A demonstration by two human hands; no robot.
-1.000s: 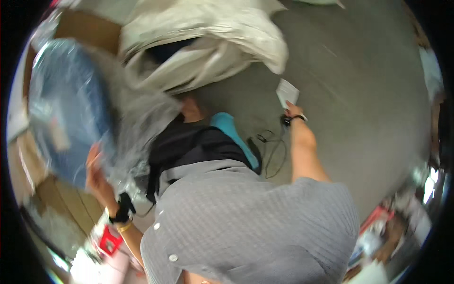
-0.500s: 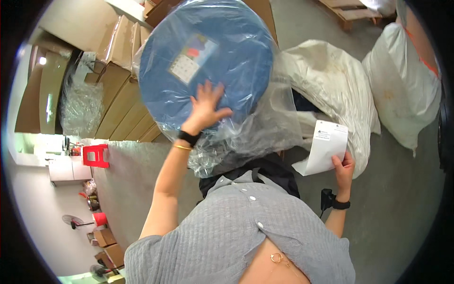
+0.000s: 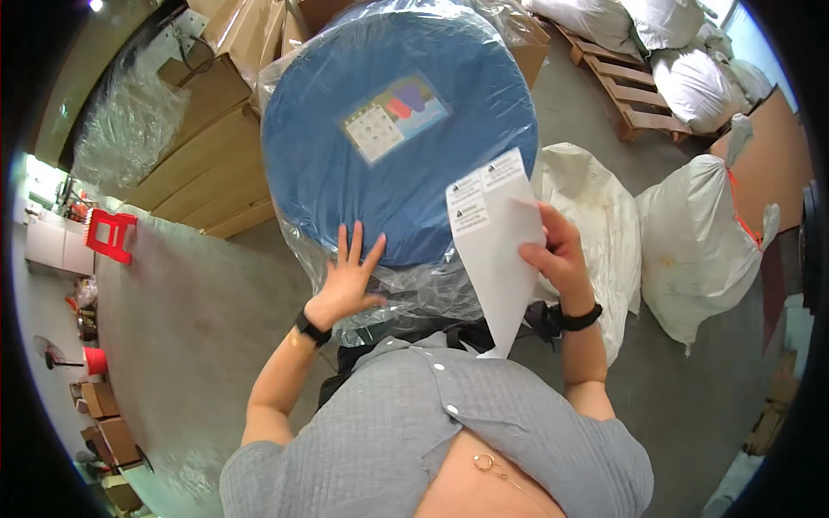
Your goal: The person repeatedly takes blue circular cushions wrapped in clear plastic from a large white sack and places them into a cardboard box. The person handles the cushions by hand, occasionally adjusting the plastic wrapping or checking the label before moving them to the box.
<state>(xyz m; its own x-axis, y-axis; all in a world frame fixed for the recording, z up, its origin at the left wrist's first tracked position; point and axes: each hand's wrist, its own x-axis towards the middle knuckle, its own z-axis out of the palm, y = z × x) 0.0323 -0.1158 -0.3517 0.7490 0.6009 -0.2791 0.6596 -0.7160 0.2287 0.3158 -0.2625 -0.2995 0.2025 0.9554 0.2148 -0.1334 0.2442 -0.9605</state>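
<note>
At left of centre, left hand [image 3: 345, 281] spread, fingertips against the bagged blue disc [image 3: 401, 190], which fills upper centre. Right hand [image 3: 563, 255], right of centre, pinches a white label sheet [image 3: 496, 246] over the disc's lower-right edge. Step looks like readying labels; next move probably calls for peeling one free. Hidden: right fingertips behind sheet. Sheet's tail curls, hard to follow. Disc's top cut off.

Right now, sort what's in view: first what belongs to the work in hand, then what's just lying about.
Work in hand:
round blue plastic-wrapped bundle, under the left hand's spread fingers
white label sheet, held in the right hand

Lying about:
red plastic stool
wooden pallet
white sack tied with orange cord
cardboard boxes
</note>
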